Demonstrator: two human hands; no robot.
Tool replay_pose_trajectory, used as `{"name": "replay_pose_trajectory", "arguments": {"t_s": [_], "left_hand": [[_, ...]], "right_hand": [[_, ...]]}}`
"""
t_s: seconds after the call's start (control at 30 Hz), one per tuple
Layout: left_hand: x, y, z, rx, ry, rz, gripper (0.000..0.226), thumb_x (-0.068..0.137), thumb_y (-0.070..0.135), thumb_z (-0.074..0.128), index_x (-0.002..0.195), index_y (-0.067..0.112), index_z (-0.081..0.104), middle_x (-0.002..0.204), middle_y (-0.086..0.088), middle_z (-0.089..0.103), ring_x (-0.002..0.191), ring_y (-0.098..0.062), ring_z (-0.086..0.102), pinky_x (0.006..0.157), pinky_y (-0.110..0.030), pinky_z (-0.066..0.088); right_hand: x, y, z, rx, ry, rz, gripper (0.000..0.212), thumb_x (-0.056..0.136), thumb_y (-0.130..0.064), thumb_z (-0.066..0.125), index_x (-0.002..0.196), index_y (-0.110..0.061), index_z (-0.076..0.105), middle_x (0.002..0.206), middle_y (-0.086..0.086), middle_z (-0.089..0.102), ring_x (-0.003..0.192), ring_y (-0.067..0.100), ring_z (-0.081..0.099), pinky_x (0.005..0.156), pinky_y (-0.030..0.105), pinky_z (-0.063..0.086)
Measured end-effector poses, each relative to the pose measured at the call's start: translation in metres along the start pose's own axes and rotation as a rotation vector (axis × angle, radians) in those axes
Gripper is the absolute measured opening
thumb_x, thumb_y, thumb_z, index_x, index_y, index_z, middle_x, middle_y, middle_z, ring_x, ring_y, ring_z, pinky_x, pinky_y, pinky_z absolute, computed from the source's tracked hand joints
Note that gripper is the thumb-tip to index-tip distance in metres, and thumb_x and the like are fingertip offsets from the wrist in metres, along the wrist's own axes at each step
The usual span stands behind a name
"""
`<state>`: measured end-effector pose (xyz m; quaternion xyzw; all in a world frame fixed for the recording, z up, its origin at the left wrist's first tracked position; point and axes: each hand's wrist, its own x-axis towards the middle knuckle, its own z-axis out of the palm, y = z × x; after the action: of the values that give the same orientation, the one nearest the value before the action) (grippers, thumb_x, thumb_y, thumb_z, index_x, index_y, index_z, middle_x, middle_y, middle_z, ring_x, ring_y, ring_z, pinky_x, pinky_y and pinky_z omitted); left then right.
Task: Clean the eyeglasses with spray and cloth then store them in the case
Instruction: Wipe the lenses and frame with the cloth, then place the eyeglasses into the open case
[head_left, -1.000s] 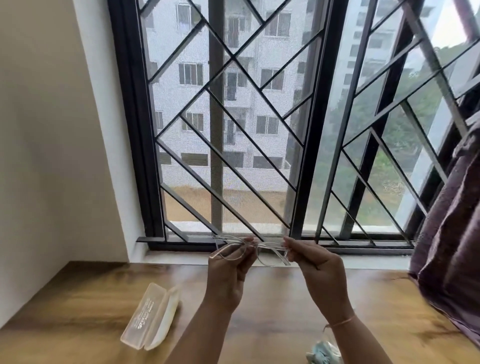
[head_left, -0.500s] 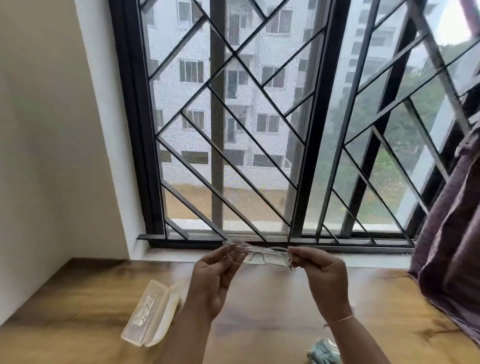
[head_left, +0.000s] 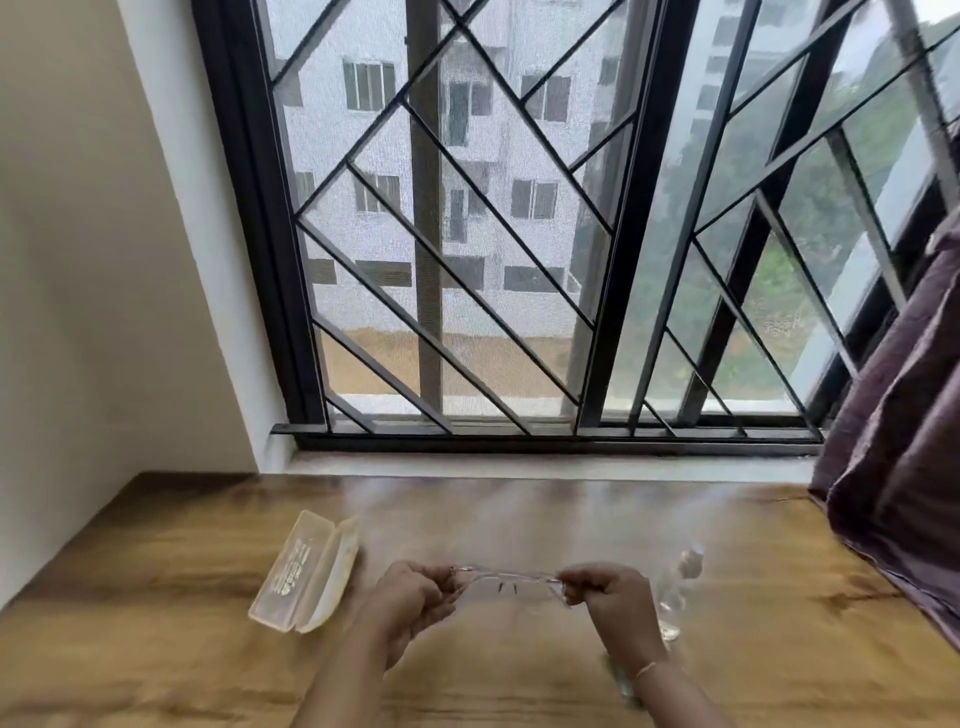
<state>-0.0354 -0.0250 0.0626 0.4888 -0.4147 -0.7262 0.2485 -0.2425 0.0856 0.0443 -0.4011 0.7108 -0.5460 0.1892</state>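
Observation:
Clear-framed eyeglasses hang just above the wooden table, held between both hands. My left hand pinches their left end and my right hand pinches their right end. A translucent cream case lies open on the table to the left of my left hand. A clear spray bottle lies blurred on the table just right of my right hand. Under my right forearm a bit of pale cloth shows, mostly hidden.
A barred window with a stone sill runs along the table's far edge. A white wall closes the left side. A purple curtain hangs over the table's right end.
Both hands have come down from window-sill height to just above the table, still holding the eyeglasses. The view has tilted down, and the spray bottle now shows.

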Motion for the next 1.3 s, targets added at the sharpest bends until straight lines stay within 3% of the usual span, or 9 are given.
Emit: {"name": "replay_pose_trajectory", "arguments": {"t_s": [0.13,0.23,0.37,0.5,0.67,0.77,0.93,1.17,1.3], "left_hand": [[0.021,-0.023,-0.001,0.392,0.075,0.02,0.031,0.076,-0.022,0.039,0.069,0.002,0.058,0.053,-0.008,0.052,0.04,-0.013,0.046,0.037,-0.015,0.032],[0.024,-0.03,-0.002,0.658,0.102,0.1,0.031,0.074,-0.011,0.047,0.055,0.012,0.057,0.045,-0.001,0.05,0.042,-0.013,0.042,0.039,-0.018,0.026],[0.019,-0.032,0.002,0.831,0.154,0.137,0.036,0.077,-0.003,0.048,0.047,0.017,0.051,0.049,0.003,0.048,0.055,-0.015,0.046,0.045,-0.023,0.03],[0.019,-0.035,0.002,0.883,0.123,0.17,0.032,0.072,-0.004,0.045,0.047,0.015,0.048,0.062,-0.002,0.051,0.068,-0.016,0.052,0.058,-0.024,0.033],[0.019,-0.037,0.004,0.935,0.172,0.181,0.031,0.079,0.008,0.051,0.049,0.016,0.047,0.065,-0.004,0.052,0.085,-0.024,0.063,0.061,-0.023,0.036],[0.015,-0.036,0.008,1.004,0.218,0.203,0.033,0.082,0.01,0.05,0.051,0.017,0.042,0.072,-0.009,0.056,0.092,-0.026,0.063,0.062,-0.024,0.037],[0.011,-0.035,0.011,0.974,0.233,0.204,0.025,0.077,0.006,0.05,0.054,0.016,0.049,0.058,0.001,0.049,0.089,-0.024,0.064,0.06,-0.022,0.036],[0.011,-0.036,0.008,0.92,0.245,0.188,0.021,0.075,0.006,0.051,0.061,0.021,0.055,0.075,-0.002,0.062,0.089,-0.018,0.063,0.066,-0.023,0.04],[0.002,-0.028,0.003,0.723,0.387,0.41,0.021,0.078,0.02,0.053,0.059,0.023,0.062,0.077,-0.007,0.066,0.085,-0.025,0.064,0.071,-0.03,0.047]], "right_hand": [[-0.004,0.015,0.009,-0.129,-0.061,0.088,0.063,0.062,0.019,0.055,0.042,-0.039,0.064,0.042,-0.011,0.062,0.047,-0.002,0.059,0.059,0.018,0.051],[-0.001,0.025,0.012,-0.223,-0.138,0.13,0.056,0.065,0.016,0.057,0.052,-0.037,0.07,0.037,-0.022,0.056,0.049,-0.01,0.058,0.062,0.013,0.05],[0.001,0.028,0.016,-0.285,-0.159,0.178,0.027,0.068,0.011,0.063,0.076,-0.011,0.077,0.046,-0.033,0.056,0.052,-0.022,0.054,0.059,-0.002,0.041],[-0.003,0.032,0.019,-0.274,-0.141,0.208,0.051,0.065,0.005,0.071,0.05,-0.043,0.063,0.073,-0.003,0.073,0.051,-0.019,0.055,0.055,-0.002,0.04],[-0.002,0.044,0.022,-0.244,-0.13,0.24,0.063,0.064,0.006,0.071,0.041,-0.051,0.056,0.054,-0.027,0.061,0.054,-0.018,0.057,0.059,-0.002,0.042],[-0.004,0.044,0.022,-0.236,-0.142,0.255,0.055,0.065,0.007,0.072,0.051,-0.046,0.063,0.042,-0.026,0.055,0.054,-0.019,0.056,0.058,-0.002,0.041],[-0.003,0.043,0.018,-0.229,-0.13,0.256,0.063,0.064,0.007,0.069,0.04,-0.05,0.058,0.04,-0.023,0.056,0.054,-0.016,0.058,0.056,0.002,0.044],[0.002,0.032,0.011,-0.229,-0.178,0.289,0.052,0.066,0.011,0.066,0.044,-0.037,0.063,0.039,-0.019,0.057,0.041,-0.015,0.051,0.049,0.003,0.041],[0.02,0.021,0.02,-0.287,-0.252,0.229,0.027,0.07,0.006,0.069,0.084,-0.016,0.076,0.079,0.003,0.075,0.054,-0.017,0.055,0.057,0.0,0.041]]}}
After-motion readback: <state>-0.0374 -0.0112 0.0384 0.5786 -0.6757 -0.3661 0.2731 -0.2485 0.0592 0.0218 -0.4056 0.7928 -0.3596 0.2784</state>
